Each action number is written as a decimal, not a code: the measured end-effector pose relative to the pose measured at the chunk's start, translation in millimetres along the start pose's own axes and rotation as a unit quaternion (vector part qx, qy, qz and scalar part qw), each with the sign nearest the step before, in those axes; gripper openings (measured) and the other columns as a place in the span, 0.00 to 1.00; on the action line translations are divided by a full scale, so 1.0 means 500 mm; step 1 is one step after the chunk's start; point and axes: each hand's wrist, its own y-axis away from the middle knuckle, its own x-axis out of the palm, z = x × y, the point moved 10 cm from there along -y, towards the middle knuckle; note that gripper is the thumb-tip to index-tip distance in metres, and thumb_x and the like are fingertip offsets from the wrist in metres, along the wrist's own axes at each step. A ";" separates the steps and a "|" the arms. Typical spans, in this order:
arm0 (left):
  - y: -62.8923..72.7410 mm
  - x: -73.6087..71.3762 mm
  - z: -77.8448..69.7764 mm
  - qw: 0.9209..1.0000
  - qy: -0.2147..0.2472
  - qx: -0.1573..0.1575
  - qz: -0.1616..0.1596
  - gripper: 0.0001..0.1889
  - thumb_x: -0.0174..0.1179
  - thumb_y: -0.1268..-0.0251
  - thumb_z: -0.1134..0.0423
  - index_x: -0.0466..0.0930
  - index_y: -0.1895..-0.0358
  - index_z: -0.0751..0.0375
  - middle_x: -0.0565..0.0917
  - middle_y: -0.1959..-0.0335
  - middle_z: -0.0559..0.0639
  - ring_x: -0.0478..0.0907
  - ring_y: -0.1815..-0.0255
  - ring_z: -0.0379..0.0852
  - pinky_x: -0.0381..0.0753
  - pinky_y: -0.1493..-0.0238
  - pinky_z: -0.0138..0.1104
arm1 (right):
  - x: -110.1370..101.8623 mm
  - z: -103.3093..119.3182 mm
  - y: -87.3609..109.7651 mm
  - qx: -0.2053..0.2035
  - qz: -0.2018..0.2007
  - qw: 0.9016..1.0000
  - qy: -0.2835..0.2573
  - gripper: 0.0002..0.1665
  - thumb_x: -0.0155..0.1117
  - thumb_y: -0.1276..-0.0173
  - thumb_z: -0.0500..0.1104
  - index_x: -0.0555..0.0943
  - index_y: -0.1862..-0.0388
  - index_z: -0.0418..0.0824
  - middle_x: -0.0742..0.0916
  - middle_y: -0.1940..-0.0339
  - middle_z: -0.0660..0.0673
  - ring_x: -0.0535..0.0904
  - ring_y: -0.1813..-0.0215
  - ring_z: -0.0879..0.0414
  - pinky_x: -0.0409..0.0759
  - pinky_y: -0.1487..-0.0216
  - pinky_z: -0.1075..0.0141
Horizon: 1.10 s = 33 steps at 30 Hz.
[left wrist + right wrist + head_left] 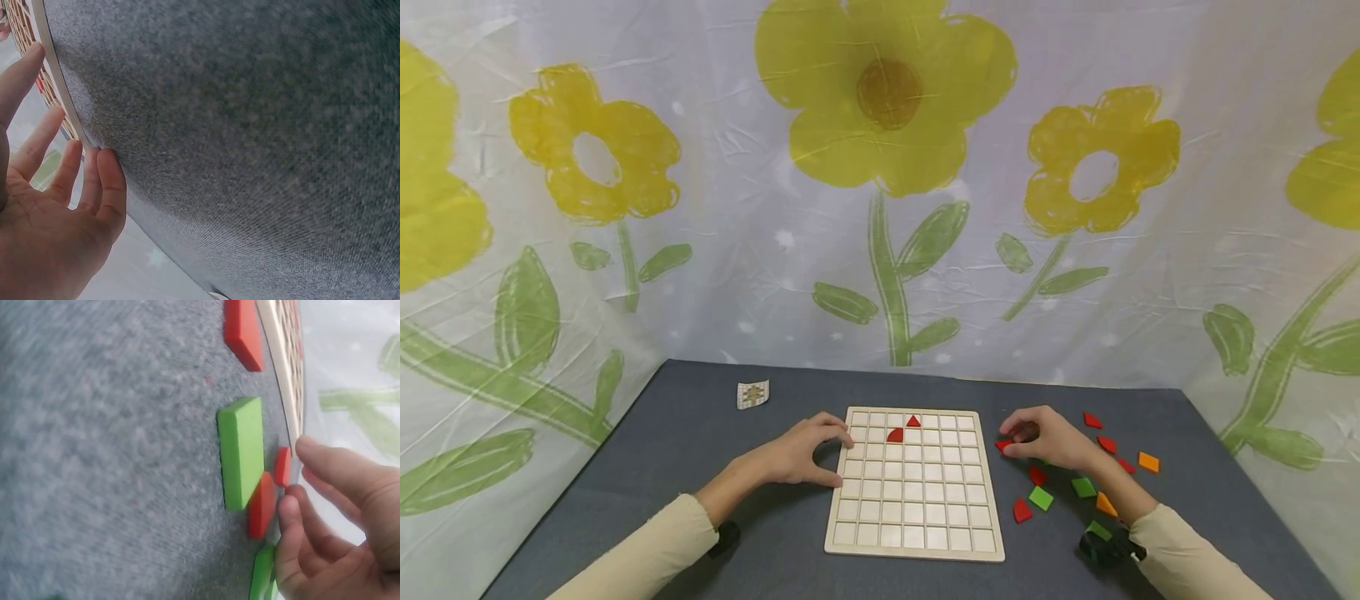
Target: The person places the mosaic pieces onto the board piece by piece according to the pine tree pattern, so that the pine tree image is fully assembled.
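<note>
The board lay flat on the table, grid upward, squarely before the person, probably so that both hands could get at it. The left hand touched its left edge, the fingers spread at the far end and the thumb set apart at the near end; this looked meant to keep the board from sliding.

The right hand was just right of the board's far half, thumb and fingers curved about a red piece beside the board's right edge. I cannot tell whether they pinched it or only stood around it.

Two other reds sat in the far rows: a triangle and, nearer and to its left, a curved piece, each in one cell, apparently sized for it. More reds, a green square and an orange square lay loose to the right, presumably handy for the right hand. A card lay left of the board, near the table's far edge, its pattern too small to make out.
</note>
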 end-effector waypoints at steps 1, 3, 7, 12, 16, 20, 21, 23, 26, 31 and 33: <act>0.000 0.000 0.001 1.000 0.001 0.000 0.000 0.25 0.77 0.42 0.54 0.80 0.43 0.57 0.70 0.35 0.60 0.66 0.34 0.65 0.65 0.37 0.61 | 0.001 0.001 -0.001 -0.002 -0.001 1.000 0.005 0.15 0.76 0.35 0.37 0.84 0.52 0.32 0.87 0.58 0.42 0.83 0.58 0.50 0.81 0.53 0.60; -0.001 0.001 0.001 1.000 0.002 0.000 0.000 0.25 0.77 0.42 0.54 0.80 0.43 0.57 0.70 0.35 0.60 0.66 0.34 0.65 0.65 0.37 0.61 | 0.004 0.005 -0.002 -0.005 -0.002 1.000 0.010 0.15 0.76 0.36 0.36 0.84 0.53 0.32 0.87 0.58 0.42 0.83 0.58 0.50 0.82 0.54 0.60; 0.000 0.001 0.001 1.000 0.004 -0.001 0.001 0.25 0.77 0.41 0.54 0.80 0.43 0.57 0.70 0.35 0.60 0.66 0.33 0.65 0.65 0.37 0.61 | 0.008 0.009 -0.004 -0.003 -0.001 1.000 0.011 0.14 0.76 0.37 0.34 0.85 0.54 0.33 0.87 0.58 0.42 0.82 0.60 0.50 0.81 0.57 0.61; 0.000 -0.002 -0.001 1.000 0.005 0.002 0.001 0.25 0.76 0.41 0.54 0.80 0.43 0.57 0.70 0.35 0.60 0.65 0.33 0.65 0.64 0.37 0.62 | 0.010 0.009 -0.004 0.003 0.001 1.000 0.010 0.12 0.77 0.38 0.34 0.86 0.56 0.35 0.86 0.59 0.44 0.81 0.61 0.51 0.80 0.59 0.63; 0.000 -0.002 -0.002 1.000 0.005 0.003 0.002 0.26 0.76 0.41 0.54 0.80 0.42 0.58 0.70 0.35 0.60 0.65 0.33 0.65 0.63 0.36 0.62 | 0.011 0.004 -0.004 0.008 0.001 1.000 0.010 0.11 0.77 0.38 0.34 0.86 0.57 0.36 0.86 0.59 0.45 0.81 0.62 0.52 0.80 0.60 0.64; 0.000 -0.001 -0.002 1.000 0.005 0.000 0.002 0.26 0.77 0.41 0.54 0.80 0.42 0.58 0.70 0.35 0.60 0.65 0.33 0.65 0.63 0.36 0.62 | 0.012 0.001 -0.005 0.010 -0.001 1.000 0.015 0.11 0.77 0.38 0.34 0.86 0.57 0.36 0.86 0.60 0.46 0.80 0.63 0.54 0.80 0.61 0.64; 0.000 -0.001 -0.001 1.000 0.005 -0.001 0.002 0.26 0.77 0.41 0.54 0.80 0.43 0.58 0.70 0.35 0.60 0.65 0.33 0.65 0.63 0.36 0.62 | 0.012 0.001 -0.005 0.010 -0.001 1.000 0.016 0.11 0.77 0.38 0.34 0.86 0.57 0.36 0.86 0.61 0.46 0.80 0.63 0.54 0.80 0.61 0.64; 0.000 0.000 -0.001 1.000 0.006 -0.003 0.002 0.26 0.77 0.42 0.55 0.80 0.43 0.58 0.70 0.35 0.60 0.65 0.33 0.65 0.63 0.36 0.62 | 0.010 0.001 -0.005 0.012 -0.004 1.000 0.018 0.11 0.77 0.38 0.34 0.86 0.57 0.36 0.86 0.61 0.46 0.80 0.63 0.54 0.80 0.61 0.64; 0.000 -0.001 -0.002 1.000 0.006 -0.003 0.001 0.25 0.77 0.42 0.55 0.80 0.43 0.58 0.70 0.35 0.60 0.65 0.33 0.65 0.63 0.36 0.62 | 0.006 0.002 -0.004 0.015 -0.007 1.000 0.013 0.12 0.77 0.38 0.34 0.86 0.56 0.35 0.87 0.61 0.45 0.81 0.62 0.53 0.80 0.61 0.64; 0.001 -0.002 -0.003 1.000 0.005 -0.002 0.001 0.25 0.77 0.42 0.55 0.80 0.43 0.58 0.70 0.35 0.61 0.65 0.33 0.66 0.63 0.37 0.63 | -0.001 0.007 -0.003 0.016 -0.010 1.000 -0.004 0.12 0.76 0.36 0.34 0.86 0.55 0.34 0.87 0.60 0.43 0.81 0.64 0.52 0.81 0.63 0.64; 0.001 -0.003 -0.004 1.000 0.006 -0.001 0.001 0.25 0.77 0.42 0.55 0.80 0.43 0.58 0.70 0.35 0.61 0.65 0.33 0.66 0.63 0.36 0.63 | -0.003 0.009 -0.003 0.014 -0.010 1.000 -0.015 0.12 0.75 0.36 0.34 0.86 0.54 0.33 0.86 0.60 0.42 0.80 0.65 0.51 0.80 0.64 0.64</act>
